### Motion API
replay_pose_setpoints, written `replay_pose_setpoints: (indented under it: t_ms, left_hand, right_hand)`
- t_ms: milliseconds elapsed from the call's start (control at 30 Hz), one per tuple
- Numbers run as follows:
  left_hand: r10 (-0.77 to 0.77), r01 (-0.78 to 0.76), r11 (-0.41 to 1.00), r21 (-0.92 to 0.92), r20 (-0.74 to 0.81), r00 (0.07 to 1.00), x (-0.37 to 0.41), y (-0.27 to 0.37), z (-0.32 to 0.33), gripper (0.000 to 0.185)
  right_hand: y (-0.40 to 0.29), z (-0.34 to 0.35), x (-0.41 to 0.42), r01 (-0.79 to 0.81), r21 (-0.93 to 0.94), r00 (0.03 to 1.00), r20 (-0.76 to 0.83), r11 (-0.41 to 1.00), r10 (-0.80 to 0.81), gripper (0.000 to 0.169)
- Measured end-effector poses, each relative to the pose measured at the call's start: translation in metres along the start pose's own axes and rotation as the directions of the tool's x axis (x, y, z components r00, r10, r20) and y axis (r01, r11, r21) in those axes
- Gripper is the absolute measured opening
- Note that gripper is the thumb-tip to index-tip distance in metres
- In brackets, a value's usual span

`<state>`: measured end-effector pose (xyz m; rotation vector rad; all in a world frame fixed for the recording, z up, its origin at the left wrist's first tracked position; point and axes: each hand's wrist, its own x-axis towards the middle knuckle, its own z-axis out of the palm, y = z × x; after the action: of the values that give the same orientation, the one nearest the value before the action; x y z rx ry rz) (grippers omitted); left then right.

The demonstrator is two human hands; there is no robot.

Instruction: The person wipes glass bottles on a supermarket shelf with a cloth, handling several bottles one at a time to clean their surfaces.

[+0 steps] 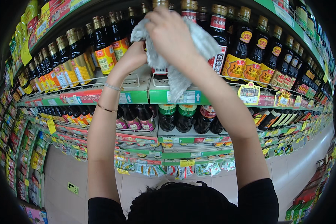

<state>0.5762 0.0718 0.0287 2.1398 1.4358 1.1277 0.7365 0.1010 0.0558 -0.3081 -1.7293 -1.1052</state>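
My right hand [169, 32] grips a fluffy grey cloth [201, 39] and presses it against a dark sauce bottle with a gold cap [160, 4]. The cloth covers most of that bottle and hangs past the shelf's front edge. My left hand [134, 57] is around the bottle's left side, its fingertips hidden behind the bottle and cloth. Just right of the cloth stands a bottle with a red and white label [219, 53]. To the left of my left hand is a bottle with an orange and yellow label [104, 57].
A low wire guard [128, 81] runs along the shelf front, above a green price strip [156, 97]. More sauce bottles [235, 58] line the right side. Yellow price tags [249, 93] jut out there. Lower shelves hold bottles [168, 119] and bagged goods [149, 169].
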Motion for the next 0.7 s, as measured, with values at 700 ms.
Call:
replay_pose_setpoints:
  t_ms: [700]
  left_hand:
    - [0.123,-0.137,0.974,-0.18,-0.085,0.989,0.005,0.034,-0.031,0.089]
  right_hand:
    - [0.04,-0.096,-0.028,-0.239,-0.015,0.968,-0.076,0.971,0.237,0.04]
